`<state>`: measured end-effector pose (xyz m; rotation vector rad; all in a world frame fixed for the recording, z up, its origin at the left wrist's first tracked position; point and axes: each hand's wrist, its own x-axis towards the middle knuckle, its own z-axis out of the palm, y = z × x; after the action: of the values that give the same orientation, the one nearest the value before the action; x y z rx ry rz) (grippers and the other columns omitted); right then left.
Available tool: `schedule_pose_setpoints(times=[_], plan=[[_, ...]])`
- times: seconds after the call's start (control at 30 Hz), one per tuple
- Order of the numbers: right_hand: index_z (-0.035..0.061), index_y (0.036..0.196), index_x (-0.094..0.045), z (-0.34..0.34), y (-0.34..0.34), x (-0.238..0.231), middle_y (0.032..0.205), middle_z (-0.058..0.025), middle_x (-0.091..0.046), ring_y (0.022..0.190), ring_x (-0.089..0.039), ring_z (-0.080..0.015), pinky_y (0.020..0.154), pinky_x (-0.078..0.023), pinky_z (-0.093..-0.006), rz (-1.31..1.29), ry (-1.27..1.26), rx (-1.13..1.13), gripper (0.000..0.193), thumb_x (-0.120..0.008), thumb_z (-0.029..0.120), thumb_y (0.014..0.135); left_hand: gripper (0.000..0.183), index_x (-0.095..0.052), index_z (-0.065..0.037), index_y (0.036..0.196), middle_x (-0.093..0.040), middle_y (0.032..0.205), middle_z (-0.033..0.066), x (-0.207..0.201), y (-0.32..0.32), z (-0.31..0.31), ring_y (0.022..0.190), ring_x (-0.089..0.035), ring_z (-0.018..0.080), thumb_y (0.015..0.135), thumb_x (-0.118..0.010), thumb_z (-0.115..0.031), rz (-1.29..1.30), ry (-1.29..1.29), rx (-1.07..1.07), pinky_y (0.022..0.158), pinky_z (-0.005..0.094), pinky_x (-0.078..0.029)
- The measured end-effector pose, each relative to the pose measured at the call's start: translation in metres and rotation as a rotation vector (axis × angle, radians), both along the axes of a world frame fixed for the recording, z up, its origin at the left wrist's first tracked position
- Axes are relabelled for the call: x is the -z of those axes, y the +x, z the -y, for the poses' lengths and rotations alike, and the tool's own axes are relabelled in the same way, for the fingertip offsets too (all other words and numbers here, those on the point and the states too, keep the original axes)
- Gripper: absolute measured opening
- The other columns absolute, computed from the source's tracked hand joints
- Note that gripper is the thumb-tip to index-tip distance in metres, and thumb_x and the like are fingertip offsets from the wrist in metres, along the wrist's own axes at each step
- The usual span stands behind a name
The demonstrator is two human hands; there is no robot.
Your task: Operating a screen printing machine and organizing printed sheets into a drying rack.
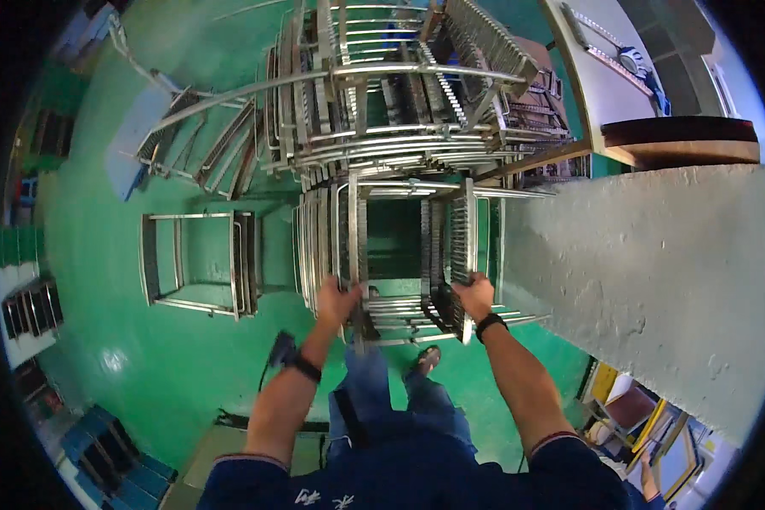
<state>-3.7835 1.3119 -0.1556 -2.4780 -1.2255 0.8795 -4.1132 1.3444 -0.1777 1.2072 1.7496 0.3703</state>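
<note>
In front of my body stands a silvery metal rack (461, 225) with rows of teeth along its two upright sides. My left hand (338, 301) is closed round its left side, near the lower end. On the right side, my right hand (475, 297) grips the toothed upright at about the same height. More metal frames (314, 238) stand close together against the rack's left. Beyond it is a large heap of similar toothed racks and bars (399, 102). My fingertips are partly hidden behind the metal.
A separate rectangular metal frame (189, 303) stands on the green floor (102, 289) to the left. To the right is a rough grey slab (637, 255), with a wooden-edged table (599, 85) beyond. Blue crates (110, 459) sit at the lower left. Another person's hand (648, 478) shows at the lower right.
</note>
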Motion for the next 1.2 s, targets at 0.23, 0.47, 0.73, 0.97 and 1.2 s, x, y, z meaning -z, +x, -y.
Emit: schedule_pose_setpoints(times=[0.23,0.47,0.73,0.97,1.2], plan=[[-0.0009,0.087,-0.053,0.049,-0.021,-0.139,0.073,-0.0158,-0.063,0.061,-0.058,-0.0205,0.056,-0.048,-0.0361,-0.188,0.349,0.127,0.024,-0.07,0.011,0.075,0.031,-0.059,0.002,0.084,-0.06,0.072,0.003,-0.169,0.015,-0.004,0.065,-0.052,0.0111,0.078,-0.076,-0.024,0.342,0.149,-0.147,0.058,0.0291,-0.044],[0.0027,0.086,-0.048,0.193,-0.039,-0.214,0.074,-0.0188,-0.053,0.067,-0.056,-0.0376,0.058,-0.046,-0.0429,-0.263,0.487,-0.006,0.025,-0.068,0.015,0.076,0.029,-0.054,0.005,0.107,-0.06,0.101,0.0128,-0.141,-0.026,0.097,0.088,-0.055,0.021,0.087,-0.06,-0.014,0.406,0.16,-0.085,0.079,0.0356,-0.046],[0.0043,0.084,-0.046,0.39,-0.013,-0.272,0.075,-0.0132,-0.049,0.067,-0.056,-0.0346,0.057,-0.046,-0.0445,0.001,0.818,-0.013,0.022,-0.064,0.016,0.08,0.059,-0.053,-0.009,0.13,-0.062,0.112,0.0226,-0.134,0.038,0.185,0.1,-0.061,0.0337,0.084,-0.071,-0.04,-0.349,0.256,0.533,0.091,0.0504,-0.048],[0.0048,0.071,-0.044,0.597,0.051,-0.324,0.065,-0.0117,-0.046,0.055,-0.052,-0.0322,0.048,-0.043,-0.042,0.394,0.817,0.36,0.023,-0.067,0.011,0.07,0.041,-0.048,0.002,0.12,-0.058,0.114,0.0119,-0.187,0.255,0.329,0.101,-0.056,0.0199,0.084,-0.066,-0.003,0.778,-0.12,0.7,0.088,0.0332,-0.045],[0.0059,0.073,-0.048,0.708,0.175,-0.339,0.067,-0.0122,-0.052,0.058,-0.057,-0.0331,0.05,-0.047,-0.0413,0.662,0.585,0.639,0.021,-0.068,0.012,0.068,0.053,-0.047,0.004,0.124,-0.06,0.115,0.0169,-0.149,0.48,0.458,0.106,-0.056,0.0246,0.084,-0.07,-0.022,0.692,-0.218,0.936,0.094,0.0352,-0.043]])
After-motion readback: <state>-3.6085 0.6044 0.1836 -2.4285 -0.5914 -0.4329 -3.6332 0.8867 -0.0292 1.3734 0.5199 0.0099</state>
